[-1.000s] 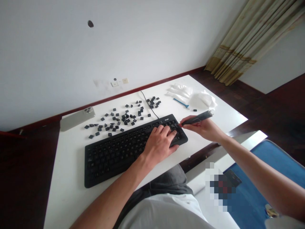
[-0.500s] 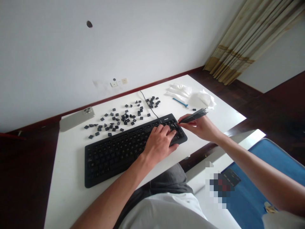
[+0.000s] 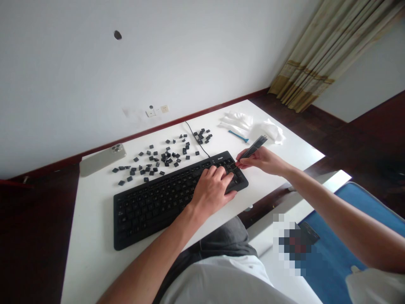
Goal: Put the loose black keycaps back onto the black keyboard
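Tool (image 3: 253,147) over the Keyboard (image 3: 155,207)

In the head view, my right hand's (image 3: 264,160) fingers close round the tool, its tip at the keyboard's right end. My left hand (image 3: 210,183), loosely spread, rests across the keys, gripping nothing. The keyboard lies near on the bench (image 3: 90,236); loose keycaps (image 3: 167,158) lie scattered beyond.

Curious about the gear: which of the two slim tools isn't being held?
The blue tool, lying on the table beside crumpled white material; the dark tool is in the grip of the right hand.
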The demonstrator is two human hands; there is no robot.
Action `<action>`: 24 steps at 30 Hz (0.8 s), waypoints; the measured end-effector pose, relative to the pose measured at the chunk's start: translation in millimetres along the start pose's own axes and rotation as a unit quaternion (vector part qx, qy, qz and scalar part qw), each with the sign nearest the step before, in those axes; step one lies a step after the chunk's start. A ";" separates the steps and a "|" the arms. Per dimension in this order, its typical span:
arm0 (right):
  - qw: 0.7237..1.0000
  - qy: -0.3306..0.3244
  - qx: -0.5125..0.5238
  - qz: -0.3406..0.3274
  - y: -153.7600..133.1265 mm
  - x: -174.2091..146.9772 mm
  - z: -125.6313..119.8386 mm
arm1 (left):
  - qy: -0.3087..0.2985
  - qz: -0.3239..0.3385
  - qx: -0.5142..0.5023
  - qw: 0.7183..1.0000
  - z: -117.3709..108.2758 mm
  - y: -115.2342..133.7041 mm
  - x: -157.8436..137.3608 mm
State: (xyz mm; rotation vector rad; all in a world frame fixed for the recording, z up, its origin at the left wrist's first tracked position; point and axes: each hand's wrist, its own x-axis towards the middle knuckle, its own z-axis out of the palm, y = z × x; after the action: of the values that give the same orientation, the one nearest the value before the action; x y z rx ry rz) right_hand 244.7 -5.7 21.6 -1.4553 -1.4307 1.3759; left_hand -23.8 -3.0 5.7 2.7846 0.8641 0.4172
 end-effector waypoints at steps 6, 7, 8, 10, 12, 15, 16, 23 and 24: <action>0.995 0.006 -0.078 -0.056 3.5 -13.8 2.2 | 0.002 -0.002 0.004 1.000 0.4 1.5 -0.7; 0.995 0.020 -0.078 -0.053 4.3 -15.5 4.5 | 0.005 -0.009 0.005 1.000 0.4 1.6 -0.3; 0.996 0.033 -0.073 -0.049 5.3 -16.8 7.3 | 0.008 -0.019 0.007 1.000 0.4 1.5 0.3; 0.996 0.058 -0.056 -0.044 8.0 -19.2 13.7 | 0.011 -0.035 0.007 0.999 0.5 1.1 2.3; 0.995 0.078 -0.044 -0.053 11.6 -22.3 20.0 | 0.011 -0.044 0.004 0.999 0.8 1.0 4.7; 0.992 0.103 -0.016 -0.071 18.9 -28.1 27.0 | 0.015 -0.054 -0.006 0.998 2.4 3.1 8.3; 0.991 0.111 -0.001 -0.072 21.8 -29.9 28.8 | 0.017 -0.060 -0.009 0.998 3.2 4.5 9.4; 0.984 0.146 0.017 -0.096 26.9 -36.1 41.8 | 0.014 -0.137 -0.056 0.989 7.5 17.3 18.2; 0.983 0.149 -0.002 -0.102 24.2 -36.5 43.0 | 0.011 -0.146 -0.062 0.987 7.6 18.3 19.3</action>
State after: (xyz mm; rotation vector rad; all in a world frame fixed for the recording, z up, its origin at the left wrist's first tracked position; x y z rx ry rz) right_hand 215.7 -53.9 -2.8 -1.4046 -1.3451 0.9827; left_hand 3.5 -7.5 7.5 2.4930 1.1858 0.4364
